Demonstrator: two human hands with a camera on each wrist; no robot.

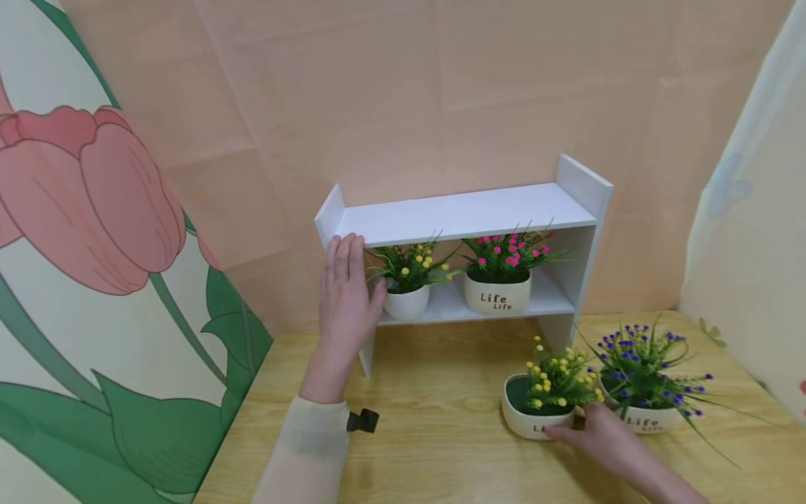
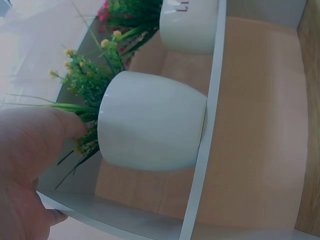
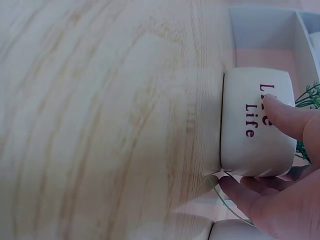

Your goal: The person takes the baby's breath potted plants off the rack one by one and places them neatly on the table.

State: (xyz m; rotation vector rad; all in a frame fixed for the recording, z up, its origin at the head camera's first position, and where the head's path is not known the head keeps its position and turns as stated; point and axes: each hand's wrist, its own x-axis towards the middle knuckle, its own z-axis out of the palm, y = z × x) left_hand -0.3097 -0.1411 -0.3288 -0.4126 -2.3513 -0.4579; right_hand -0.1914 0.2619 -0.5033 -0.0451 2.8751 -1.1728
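Right-wrist view only: lower maroon "Life" [image 3: 250,121] near thumb [image 3: 290,119]
Right hand [image 1: 601,435]: gripping cream oval yellow-flowered pot [image 1: 522,418]
Left hand [image 1: 348,294]: straight-fingered against white shelf [image 1: 466,213]

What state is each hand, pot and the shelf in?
Shelf: standing upright
Left hand: touching shelf's left end
Front yellow-flower pot: upright, gripped
Right hand: gripping that pot
Blue-flower pot: upright on table
Pink-flower pot: upright on shelf
Back yellow-flower pot: upright on shelf

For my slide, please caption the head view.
Left hand at a white shelf of two potted plants, right hand gripping a pot of yellow flowers beside a blue-flowered pot.
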